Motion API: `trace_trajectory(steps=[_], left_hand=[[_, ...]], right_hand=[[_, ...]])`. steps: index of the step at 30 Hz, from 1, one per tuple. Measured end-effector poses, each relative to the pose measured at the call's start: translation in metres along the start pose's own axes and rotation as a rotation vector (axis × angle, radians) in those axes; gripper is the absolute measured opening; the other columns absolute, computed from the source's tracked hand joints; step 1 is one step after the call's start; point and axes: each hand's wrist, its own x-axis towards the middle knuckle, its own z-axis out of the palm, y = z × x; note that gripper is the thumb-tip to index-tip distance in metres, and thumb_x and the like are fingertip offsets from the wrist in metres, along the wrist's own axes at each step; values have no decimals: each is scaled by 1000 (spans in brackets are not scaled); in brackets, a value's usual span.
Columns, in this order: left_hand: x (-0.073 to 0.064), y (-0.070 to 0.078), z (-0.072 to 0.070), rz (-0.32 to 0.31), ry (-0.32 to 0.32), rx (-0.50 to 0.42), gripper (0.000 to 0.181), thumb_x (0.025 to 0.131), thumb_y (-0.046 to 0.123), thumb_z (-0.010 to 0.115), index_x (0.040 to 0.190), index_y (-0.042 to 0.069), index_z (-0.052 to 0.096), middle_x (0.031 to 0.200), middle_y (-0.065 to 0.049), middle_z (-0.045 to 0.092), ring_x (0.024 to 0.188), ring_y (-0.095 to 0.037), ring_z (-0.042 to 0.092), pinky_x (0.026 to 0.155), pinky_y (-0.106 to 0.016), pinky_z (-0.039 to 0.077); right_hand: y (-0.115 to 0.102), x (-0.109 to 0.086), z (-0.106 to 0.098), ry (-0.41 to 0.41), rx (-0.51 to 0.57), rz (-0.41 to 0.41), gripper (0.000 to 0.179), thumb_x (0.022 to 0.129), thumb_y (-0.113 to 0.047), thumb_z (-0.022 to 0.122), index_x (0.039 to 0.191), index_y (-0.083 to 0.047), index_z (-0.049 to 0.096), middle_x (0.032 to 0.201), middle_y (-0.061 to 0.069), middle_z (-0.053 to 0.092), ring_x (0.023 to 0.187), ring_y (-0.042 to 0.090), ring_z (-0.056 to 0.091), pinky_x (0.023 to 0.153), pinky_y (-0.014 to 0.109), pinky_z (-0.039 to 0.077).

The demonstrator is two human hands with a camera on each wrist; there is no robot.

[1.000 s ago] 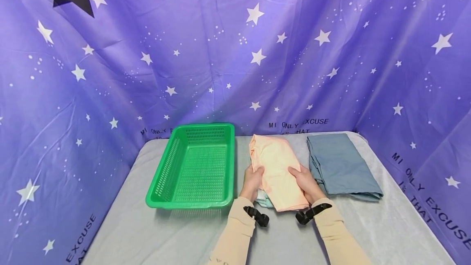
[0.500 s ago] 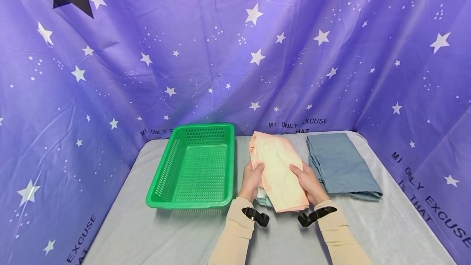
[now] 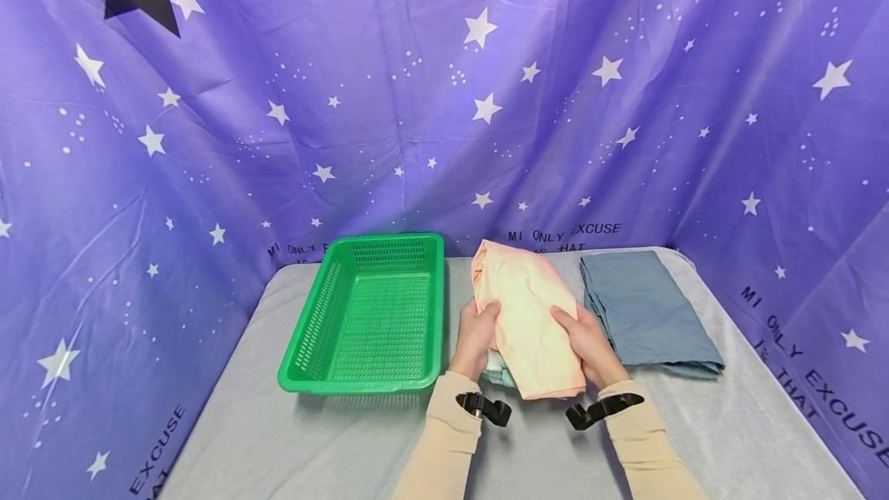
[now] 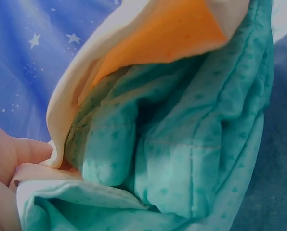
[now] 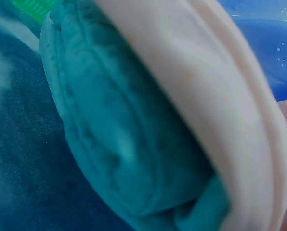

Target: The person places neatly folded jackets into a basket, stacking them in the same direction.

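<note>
A folded peach cloth [image 3: 535, 322] is held over the table, to the right of the green basket. My left hand [image 3: 476, 334] grips its left side, thumb on top. On the opposite side my right hand [image 3: 590, 339] grips it the same way; in the head view the other fingers are mostly hidden underneath. Beneath the peach layer is a teal patterned cloth [image 4: 182, 168], folded into thick rolls and seen best from the left wrist. The teal cloth [image 5: 110, 125] bulges below the peach edge in the right wrist view too.
A green plastic basket [image 3: 361, 386] with nothing in it stands on the left of the grey-covered table [image 3: 278, 446]. A folded blue-grey cloth [image 3: 649, 307] lies at the right, close to my right hand. Purple star-printed curtain [image 3: 389, 99] surrounds the back and sides.
The far end of the peach cloth has risen and reaches slightly farther back. Both hands have shifted a little away from me, the right one also slightly to the right. Both keep their hold.
</note>
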Motion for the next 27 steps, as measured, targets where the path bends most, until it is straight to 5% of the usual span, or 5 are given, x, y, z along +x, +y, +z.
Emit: trace_trajectory(steps=[6,12,21,27], left_hand=[[-5,10,-1,7,-1,24,37,105,20,52,140,8,59,121,-10,71,107,-16,68,101,-38,53],[-10,25,-3,20,0,27,39,104,19,53,138,2,59,115,-13,73,95,-12,69,91,-31,56],[-9,36,-12,51,-2,18,39,103,16,53,137,-2,58,110,-16,73,90,-12,70,86,-30,58],[-11,46,-21,50,-30,-7,41,102,15,56,138,-3,58,115,-18,72,96,-14,71,92,-32,58]], right_hand=[[-2,-3,0,-7,13,-7,65,106,-42,54,160,-13,32,97,-13,67,86,4,67,77,26,56],[-6,-4,1,-16,12,-30,66,105,-43,55,159,-11,33,96,-14,67,86,3,66,77,25,56],[-22,-10,5,-63,-1,-68,69,106,-45,52,163,-13,27,112,-6,65,95,5,67,82,27,57],[-30,-12,7,-103,31,-100,69,106,-41,54,163,-13,26,102,-8,70,88,8,71,77,29,60]])
